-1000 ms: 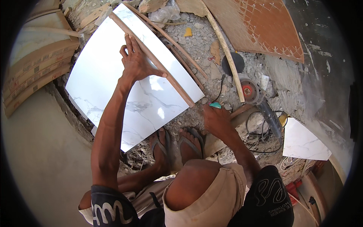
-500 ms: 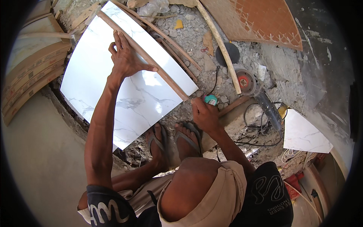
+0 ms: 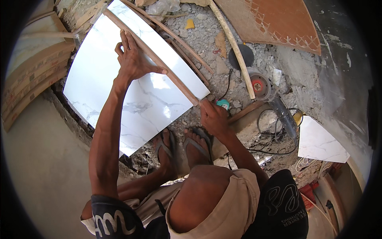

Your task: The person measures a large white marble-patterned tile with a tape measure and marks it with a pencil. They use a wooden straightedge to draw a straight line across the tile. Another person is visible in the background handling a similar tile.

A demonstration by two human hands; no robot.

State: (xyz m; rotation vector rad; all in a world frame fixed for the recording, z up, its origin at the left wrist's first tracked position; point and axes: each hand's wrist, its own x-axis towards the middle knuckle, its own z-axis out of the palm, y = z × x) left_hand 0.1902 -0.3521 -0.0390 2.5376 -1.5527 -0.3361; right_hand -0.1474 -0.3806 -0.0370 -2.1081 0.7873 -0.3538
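Note:
A large glossy white tile with grey veins lies in front of my feet. Across it runs a long, narrow wooden strip, slanting from the far left corner to the near right edge. My left hand presses down with fingers spread, its fingertips and thumb against the strip. At the strip's near end, by the tile's edge, my right hand is closed in a pinch. Whatever is between those fingers is hidden. Just beyond that hand sits a small teal tape measure on the rubble.
An angle grinder with its cord lies at right, near a pale stick and a dark disc. A cut white tile piece is farther right. Reddish-brown tile rests at the back; stacked cartons stand at left.
My right hand has shifted slightly up and left, closer to the end of the strip. The left hand, strip and tile hold their places; the view has moved a little.

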